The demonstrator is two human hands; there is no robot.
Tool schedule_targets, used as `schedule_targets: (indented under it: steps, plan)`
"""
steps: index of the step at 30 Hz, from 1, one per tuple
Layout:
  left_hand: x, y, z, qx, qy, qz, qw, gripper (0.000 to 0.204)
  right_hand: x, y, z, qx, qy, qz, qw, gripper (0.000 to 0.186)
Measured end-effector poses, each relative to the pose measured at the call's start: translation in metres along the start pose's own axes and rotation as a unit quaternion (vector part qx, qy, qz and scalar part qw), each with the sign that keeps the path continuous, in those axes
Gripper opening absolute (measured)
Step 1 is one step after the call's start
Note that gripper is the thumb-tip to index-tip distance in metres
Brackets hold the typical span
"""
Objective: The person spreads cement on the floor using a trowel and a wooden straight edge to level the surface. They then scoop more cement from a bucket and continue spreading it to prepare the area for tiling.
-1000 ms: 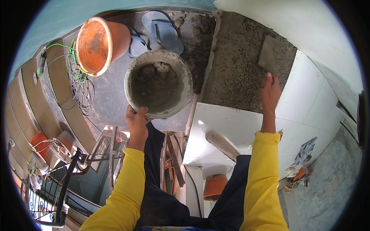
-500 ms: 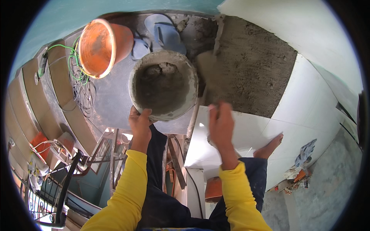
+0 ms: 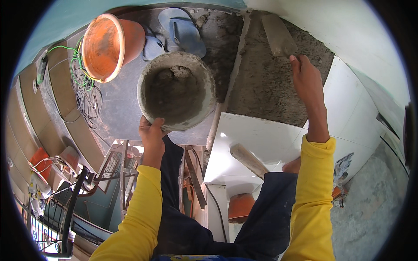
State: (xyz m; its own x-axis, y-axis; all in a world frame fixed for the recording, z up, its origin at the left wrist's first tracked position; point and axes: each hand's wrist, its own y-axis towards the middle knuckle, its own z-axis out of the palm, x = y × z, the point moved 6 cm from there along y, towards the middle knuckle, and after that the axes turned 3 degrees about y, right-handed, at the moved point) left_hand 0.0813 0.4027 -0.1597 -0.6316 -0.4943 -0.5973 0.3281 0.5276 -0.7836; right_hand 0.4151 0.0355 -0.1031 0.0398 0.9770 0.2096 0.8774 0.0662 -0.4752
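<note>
My left hand (image 3: 152,138) is closed on the near rim of a cement-crusted bucket (image 3: 147,108), thumb inside the rim. Wet grey mortar (image 3: 174,93) lies in the bucket, with a lump at its far side. Farther right, my right hand (image 3: 307,78) grips a trowel (image 3: 278,35), its handle hidden in my fingers. The trowel's mortar-coated blade lies over the far part of a mortar bed (image 3: 270,82), pointing away from me. Whether the blade touches the bed, I cannot tell.
White tiles (image 3: 226,139) border the mortar bed, with a dusty bar-shaped piece (image 3: 249,160) on them. An orange bucket (image 3: 135,41), blue flip-flops (image 3: 187,35) and coiled cables (image 3: 89,104) sit at the far left. Steps (image 3: 43,104) and a black railing (image 3: 72,213) lie left.
My right hand has moved far and right with the trowel, from beside the bucket to over the mortar bed. My left hand still holds the bucket.
</note>
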Motion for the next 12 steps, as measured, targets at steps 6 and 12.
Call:
schedule_targets:
  steps: [6,12]
  plan:
    - [0.003,0.000,0.001,0.013,0.002,-0.001,1.000,0.037,-0.014,-0.008,0.007,-0.034,-0.041,0.037,0.998,0.047]
    - [0.007,0.001,0.007,0.020,0.017,-0.004,1.000,0.039,-0.064,-0.023,0.012,0.008,-0.093,0.190,0.977,0.051]
